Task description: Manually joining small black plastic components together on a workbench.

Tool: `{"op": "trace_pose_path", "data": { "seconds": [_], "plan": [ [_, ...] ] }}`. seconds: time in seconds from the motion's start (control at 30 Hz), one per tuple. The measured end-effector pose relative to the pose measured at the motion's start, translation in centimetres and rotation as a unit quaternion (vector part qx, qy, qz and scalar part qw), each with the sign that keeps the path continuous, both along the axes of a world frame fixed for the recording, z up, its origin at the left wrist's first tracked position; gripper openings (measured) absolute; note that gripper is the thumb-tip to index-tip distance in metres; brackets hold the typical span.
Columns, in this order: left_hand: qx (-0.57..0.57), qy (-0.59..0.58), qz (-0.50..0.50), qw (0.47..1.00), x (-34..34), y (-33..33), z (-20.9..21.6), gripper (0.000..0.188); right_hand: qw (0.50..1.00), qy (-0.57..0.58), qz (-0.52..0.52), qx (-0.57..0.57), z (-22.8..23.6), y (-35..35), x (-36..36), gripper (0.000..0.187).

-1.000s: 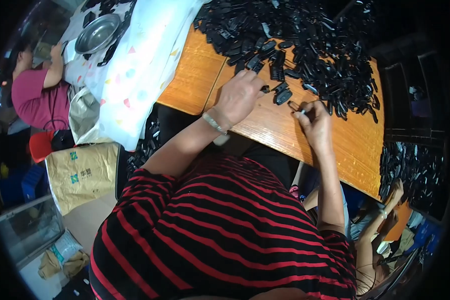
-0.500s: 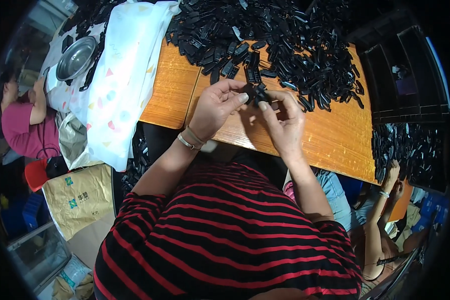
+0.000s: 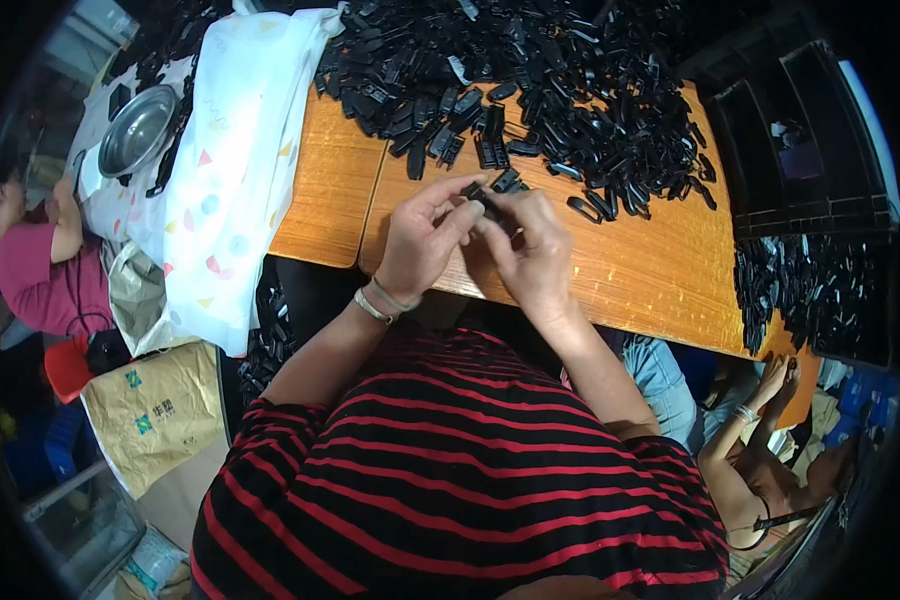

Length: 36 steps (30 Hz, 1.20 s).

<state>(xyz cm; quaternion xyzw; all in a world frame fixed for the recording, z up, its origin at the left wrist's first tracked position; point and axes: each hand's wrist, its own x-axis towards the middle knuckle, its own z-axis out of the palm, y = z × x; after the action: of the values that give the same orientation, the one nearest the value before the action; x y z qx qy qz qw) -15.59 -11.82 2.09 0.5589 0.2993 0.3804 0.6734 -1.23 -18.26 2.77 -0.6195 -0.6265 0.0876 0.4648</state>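
Above the near edge of the wooden table, my left hand (image 3: 422,245) and my right hand (image 3: 536,250) meet with fingertips closed on a small black plastic part (image 3: 481,197). Fingers cover most of it, so its full shape is hidden, and I cannot tell whether it is one piece or two. Just beyond my fingertips, more black pieces (image 3: 508,181) lie on the table. A large heap of similar black plastic parts (image 3: 530,80) spreads over the far side.
A white patterned plastic sheet (image 3: 232,190) and a metal bowl (image 3: 138,130) are at the left. Black trays (image 3: 810,140) stand at the right, above another pile of parts (image 3: 805,290). Two other people sit nearby, one on each side, the right one with hands at the table's edge.
My hands have come closer together, the right one moving left and turning inward over the black part. The whole view has shifted slightly.
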Motion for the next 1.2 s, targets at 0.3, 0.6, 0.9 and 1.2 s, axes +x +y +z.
{"op": "trace_pose_path", "data": {
  "seconds": [0.3, 0.6, 0.9, 1.2],
  "plan": [
    [0.03, -0.004, 0.006, 1.0, -0.1, -0.7, -0.8, 0.023, 0.993, 0.088, 0.036, -0.074, -2.2, -1.2, -2.6, 0.046],
    [0.01, 0.012, -0.061, 0.998, 1.5, -0.7, -1.1, 0.023, 0.978, 0.197, 0.005, -0.072, -2.4, -2.1, -2.2, 0.034],
    [0.359, 0.24, 0.02, 0.902, 5.1, 1.4, -1.2, 0.015, 0.974, -0.159, -0.122, -0.11, -0.3, -2.5, 8.1, 0.028],
    [0.449, 0.362, 0.046, 0.815, 5.5, 1.9, -1.5, 0.017, 0.935, -0.243, -0.123, -0.227, -0.8, -1.2, 10.4, 0.026]
  ]
}}
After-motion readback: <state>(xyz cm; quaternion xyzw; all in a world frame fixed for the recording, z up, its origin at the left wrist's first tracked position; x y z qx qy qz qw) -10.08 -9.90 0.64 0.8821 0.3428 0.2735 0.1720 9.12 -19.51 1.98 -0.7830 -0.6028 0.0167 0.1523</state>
